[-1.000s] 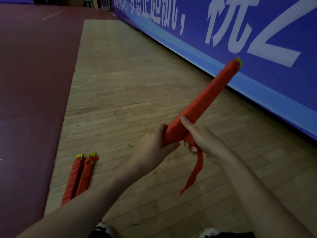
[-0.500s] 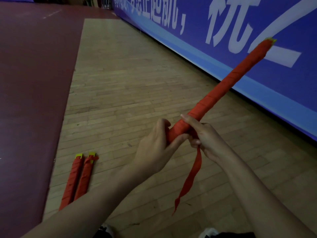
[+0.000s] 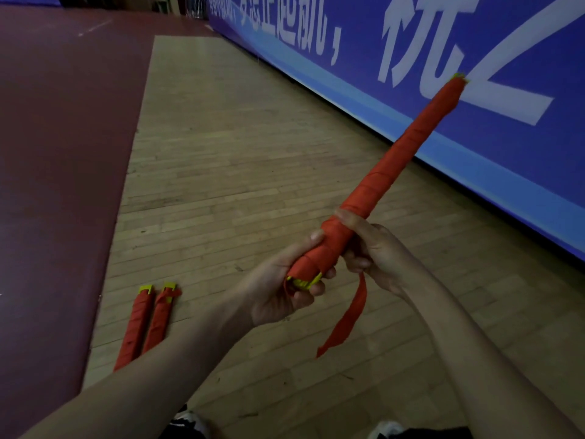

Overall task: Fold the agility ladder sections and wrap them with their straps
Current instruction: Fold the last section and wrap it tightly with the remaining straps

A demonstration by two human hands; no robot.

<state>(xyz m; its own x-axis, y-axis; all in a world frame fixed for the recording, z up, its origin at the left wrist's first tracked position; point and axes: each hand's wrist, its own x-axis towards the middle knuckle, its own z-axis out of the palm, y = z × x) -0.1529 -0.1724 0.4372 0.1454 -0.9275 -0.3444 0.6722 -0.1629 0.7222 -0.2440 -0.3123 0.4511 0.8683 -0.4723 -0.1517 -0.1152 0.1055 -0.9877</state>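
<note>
The near end of the bundle (image 3: 395,160) is gripped by the left hand (image 3: 278,289); just beyond, it is held by the right hand (image 3: 380,255), one finger laid along it.

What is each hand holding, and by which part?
The left hand grips the near end of the long red strap-wrapped ladder bundle; the right hand pinches the loose red strap tail where it leaves the bundle, forefinger pressed on the wrap.
</note>
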